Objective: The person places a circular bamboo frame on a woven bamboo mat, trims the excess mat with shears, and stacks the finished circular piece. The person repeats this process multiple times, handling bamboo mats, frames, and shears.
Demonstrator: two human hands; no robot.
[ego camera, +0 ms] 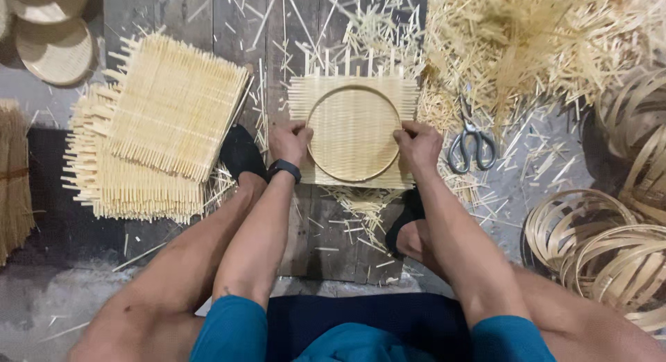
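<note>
A square woven bamboo mat (354,91) lies on the dark wooden board in front of me, with a round bamboo hoop (354,89) pressed onto its middle. My left hand (291,141), with a black band on its wrist, grips the hoop's left edge. On the hoop's right edge sits my right hand (417,145), fingers closed over the rim. Both hands press the hoop down on the mat.
A stack of woven square mats (149,126) lies to the left. Grey scissors (471,145) rest on the floor right of the mat. Loose bamboo slivers (527,43) are heaped at top right. Coiled bamboo hoops (603,244) sit at right, finished round trays (52,46) top left.
</note>
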